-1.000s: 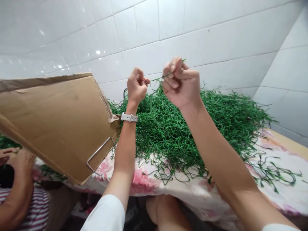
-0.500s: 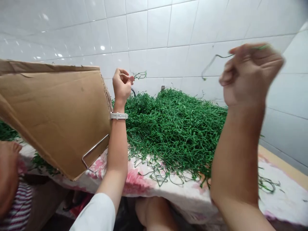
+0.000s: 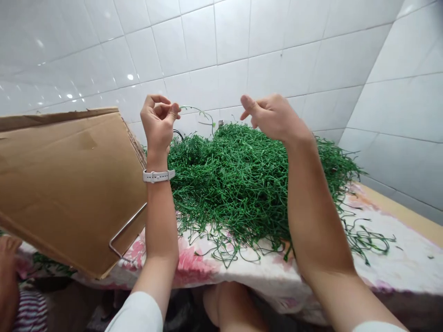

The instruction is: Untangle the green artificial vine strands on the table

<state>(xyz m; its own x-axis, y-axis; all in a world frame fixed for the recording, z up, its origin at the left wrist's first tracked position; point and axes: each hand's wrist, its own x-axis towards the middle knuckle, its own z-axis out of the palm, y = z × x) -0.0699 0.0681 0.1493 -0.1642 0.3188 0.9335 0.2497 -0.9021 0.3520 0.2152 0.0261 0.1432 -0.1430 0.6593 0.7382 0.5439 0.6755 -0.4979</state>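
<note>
My left hand [image 3: 158, 117], with a pale watch band [image 3: 159, 176] on its wrist, is raised above the pile's left end. Its thumb and fingers pinch a thin green stem [image 3: 202, 112], which arcs to the right and droops at its tip. Across from it, my right hand [image 3: 272, 114] hangs over the middle of the pile. Its thumb and fingertips are a little apart, and I see nothing between them. Below both hands lies a large heap of tangled, curly green stems [image 3: 235, 180] with small knobbed ends.
A large cardboard sheet [image 3: 69, 184] leans at the left, with a bent metal wire stand [image 3: 128, 230] at its lower corner. Loose stems lie on the flowered cloth [image 3: 408, 263] to the right. White tiled walls [image 3: 231, 41] rise behind. Another person's arm [image 3: 8, 272] shows at the far left.
My right hand has swung left and down, and the stem that trailed from it no longer shows there. My left hand still pinches; its stem now arcs longer. The view has shifted right.
</note>
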